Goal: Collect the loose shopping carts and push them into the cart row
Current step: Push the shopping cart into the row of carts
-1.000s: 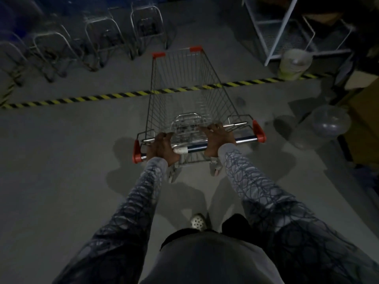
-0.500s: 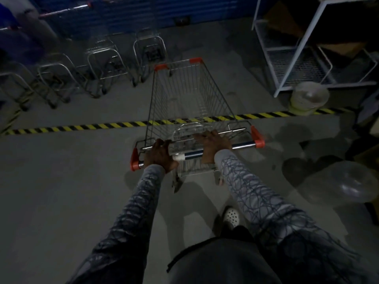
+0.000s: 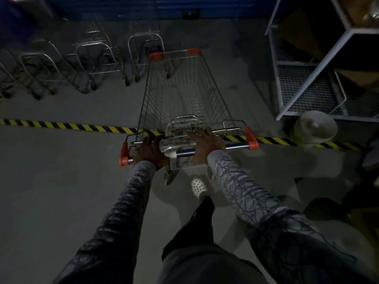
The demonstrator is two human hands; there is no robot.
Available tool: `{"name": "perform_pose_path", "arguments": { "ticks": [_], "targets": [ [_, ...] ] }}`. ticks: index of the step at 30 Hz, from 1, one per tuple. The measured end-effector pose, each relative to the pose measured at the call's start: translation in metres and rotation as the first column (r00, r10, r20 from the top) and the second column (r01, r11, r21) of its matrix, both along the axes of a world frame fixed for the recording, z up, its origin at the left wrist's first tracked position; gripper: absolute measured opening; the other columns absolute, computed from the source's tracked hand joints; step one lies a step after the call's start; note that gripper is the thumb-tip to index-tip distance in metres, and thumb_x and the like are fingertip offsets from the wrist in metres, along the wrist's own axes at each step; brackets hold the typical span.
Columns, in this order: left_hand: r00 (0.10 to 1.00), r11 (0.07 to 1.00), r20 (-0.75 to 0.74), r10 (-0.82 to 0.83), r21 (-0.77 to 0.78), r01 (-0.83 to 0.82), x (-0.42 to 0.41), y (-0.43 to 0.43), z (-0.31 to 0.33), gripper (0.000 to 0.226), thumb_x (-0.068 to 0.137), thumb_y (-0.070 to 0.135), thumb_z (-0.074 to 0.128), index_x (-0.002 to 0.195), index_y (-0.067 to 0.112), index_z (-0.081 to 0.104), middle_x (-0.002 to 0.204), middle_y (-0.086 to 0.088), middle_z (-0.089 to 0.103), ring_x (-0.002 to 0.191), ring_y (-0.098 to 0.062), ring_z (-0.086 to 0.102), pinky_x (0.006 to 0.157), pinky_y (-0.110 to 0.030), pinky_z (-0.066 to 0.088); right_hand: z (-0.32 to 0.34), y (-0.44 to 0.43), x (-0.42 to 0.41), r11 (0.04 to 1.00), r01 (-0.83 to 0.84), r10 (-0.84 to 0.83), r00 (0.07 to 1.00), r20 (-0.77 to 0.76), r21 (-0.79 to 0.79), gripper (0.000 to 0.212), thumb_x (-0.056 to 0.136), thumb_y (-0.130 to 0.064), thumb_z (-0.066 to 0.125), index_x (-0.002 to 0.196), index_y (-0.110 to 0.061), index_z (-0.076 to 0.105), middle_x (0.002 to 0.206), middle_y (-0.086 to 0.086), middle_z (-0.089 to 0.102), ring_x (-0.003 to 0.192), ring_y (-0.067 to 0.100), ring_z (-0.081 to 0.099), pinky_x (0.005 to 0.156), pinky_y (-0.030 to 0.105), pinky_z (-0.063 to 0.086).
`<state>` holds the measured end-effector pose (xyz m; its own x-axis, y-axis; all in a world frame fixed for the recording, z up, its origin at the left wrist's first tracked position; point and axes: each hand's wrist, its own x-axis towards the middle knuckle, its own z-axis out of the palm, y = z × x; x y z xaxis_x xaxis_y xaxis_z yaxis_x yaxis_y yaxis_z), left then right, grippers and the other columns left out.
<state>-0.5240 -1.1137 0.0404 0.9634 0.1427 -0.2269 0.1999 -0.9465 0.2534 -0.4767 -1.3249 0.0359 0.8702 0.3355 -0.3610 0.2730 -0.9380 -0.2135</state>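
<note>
Nearest: dark trousers and two patterned sleeves (image 3: 246, 193) reaching fwd. One white perforated shoe (image 3: 198, 186) on the grey floor (image 3: 51, 181), just behind the cart's rear frame.

Left grip (image 3: 150, 152) is closed over the handle bar (image 3: 235, 147) right beside the left orange end cap, fingers curled over the top. Right grip (image 3: 205, 143) is on the same bar, right of centre. Its palm is on the bar and its fingers wrap fwd, tips by the wire of the folded seat flap. Both have hold of the bar, nothing else in either.

Shopping cart (image 3: 184, 95): wire basket w/ nothing visible in it, standing upright and pointing away from the person. Its handle end sits over the yellow/black hazard tape (image 3: 61, 126) and the basket is past the tape.

Farther, left: cart row (image 3: 98, 58), several chrome carts parked side by side, blurred. The front-left orange corner of the held cart overlaps the rightmost parked cart in view; can't tell if they touch.

Right side: pale bucket (image 3: 315, 128) on the tape line, at the foot of a white mesh rack (image 3: 307, 89). Blue wall (image 3: 205, 7) at the back.
</note>
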Motion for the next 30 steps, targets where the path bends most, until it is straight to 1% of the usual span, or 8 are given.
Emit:
{"name": "perform_pose_path", "arguments": {
  "ticks": [3, 5, 8, 11, 17, 22, 24, 30],
  "targets": [
    [0.999, 1.0, 0.037, 0.007, 0.008, -0.008, 0.073, -0.021, -0.006, 0.079, 0.071, 0.043, 0.075, 0.144, 0.033, 0.048, 0.146, 0.0, 0.046, 0.135, -0.027, 0.045, 0.102, -0.044, 0.044, -0.003, -0.02, 0.075, 0.999, 0.013, -0.014, 1.0, 0.019, 0.03, 0.101, 0.068, -0.04, 0.074, 0.154, -0.046, 0.021, 0.16, -0.004, 0.026, 0.148, 0.026, 0.019, 0.112, 0.051, 0.035],
    [1.0, 0.999, 0.007, -0.01, 0.03, 0.01, 0.124, -0.035, -0.004, 0.081, 0.071, 0.044, 0.075, 0.146, 0.034, 0.046, 0.147, 0.0, 0.045, 0.137, -0.028, 0.044, 0.104, -0.047, 0.042, -0.009, -0.034, 0.122, 0.999, 0.051, -0.05, 0.995, 0.089, -0.013, 0.095, 0.072, -0.048, 0.073, 0.154, -0.042, 0.024, 0.163, 0.0, 0.021, 0.15, 0.027, 0.015, 0.117, 0.054, 0.025],
    [1.0, 1.0, -0.01, 0.012, 0.01, -0.012, 0.2, -0.059, -0.001, 0.084, 0.068, 0.045, 0.078, 0.145, 0.035, 0.046, 0.146, -0.002, 0.045, 0.133, -0.029, 0.048, 0.102, -0.048, 0.044, -0.024, -0.053, 0.172, 0.956, 0.291, -0.292, 0.921, 0.258, 0.041, 0.092, 0.073, -0.05, 0.071, 0.153, -0.03, 0.031, 0.165, 0.01, 0.014, 0.152, 0.033, 0.009, 0.12, 0.057, 0.003],
    [0.999, 0.999, -0.018, 0.037, -0.007, -0.038, 0.268, -0.086, -0.001, 0.084, 0.071, 0.042, 0.076, 0.147, 0.034, 0.044, 0.148, -0.002, 0.044, 0.135, -0.028, 0.046, 0.102, -0.047, 0.044, -0.038, -0.068, 0.222, 0.905, 0.39, -0.425, 0.844, 0.327, 0.17, 0.089, 0.073, -0.054, 0.068, 0.152, -0.03, 0.033, 0.163, 0.014, 0.018, 0.15, 0.033, 0.015, 0.121, 0.053, -0.002],
    [0.999, 1.0, -0.029, 0.021, 0.009, -0.02, 0.388, -0.126, -0.015, 0.086, 0.069, 0.041, 0.072, 0.149, 0.033, 0.04, 0.145, -0.003, 0.042, 0.134, -0.031, 0.044, 0.096, -0.05, 0.044, -0.044, -0.124, 0.343, 0.948, 0.262, -0.304, 0.913, 0.271, 0.182, 0.092, 0.077, -0.061, 0.064, 0.152, -0.052, 0.011, 0.165, 0.006, -0.002, 0.152, 0.026, -0.005, 0.117, 0.053, -0.012],
    [0.978, 0.998, 0.203, 0.048, 0.033, -0.056, 0.491, -0.153, -0.029, 0.076, 0.059, 0.051, 0.066, 0.131, 0.026, 0.058, 0.134, -0.012, 0.046, 0.125, -0.036, 0.046, 0.085, -0.049, 0.051, -0.052, -0.152, 0.459, 0.956, 0.196, -0.254, 0.925, 0.283, 0.216, 0.097, 0.07, -0.055, 0.069, 0.151, -0.052, 0.015, 0.165, 0.005, -0.004, 0.152, 0.026, -0.008, 0.119, 0.055, -0.011],
    [0.975, 0.996, 0.207, 0.078, 0.015, -0.083, 0.534, -0.163, -0.031, 0.076, 0.06, 0.056, 0.06, 0.127, 0.02, 0.06, 0.127, -0.016, 0.05, 0.117, -0.039, 0.052, 0.083, -0.048, 0.051, -0.053, -0.166, 0.511, 0.962, 0.153, -0.209, 0.945, 0.251, 0.224, 0.098, 0.069, -0.056, 0.071, 0.151, -0.05, 0.019, 0.163, 0.002, -0.007, 0.151, 0.026, -0.011, 0.118, 0.057, -0.011],
    [0.993, 0.982, 0.118, 0.008, 0.184, -0.03, 0.659, -0.191, -0.029, 0.027, 0.077, 0.036, 0.066, 0.098, 0.019, 0.07, 0.099, -0.006, 0.071, 0.093, -0.033, 0.068, 0.077, -0.037, 0.05, -0.047, -0.195, 0.65, 0.989, 0.023, -0.044, 0.989, 0.14, 0.144, 0.109, 0.065, -0.059, 0.078, 0.151, -0.055, 0.01, 0.162, -0.004, -0.019, 0.149, 0.022, -0.021, 0.114, 0.063, -0.016]
  ]
}}
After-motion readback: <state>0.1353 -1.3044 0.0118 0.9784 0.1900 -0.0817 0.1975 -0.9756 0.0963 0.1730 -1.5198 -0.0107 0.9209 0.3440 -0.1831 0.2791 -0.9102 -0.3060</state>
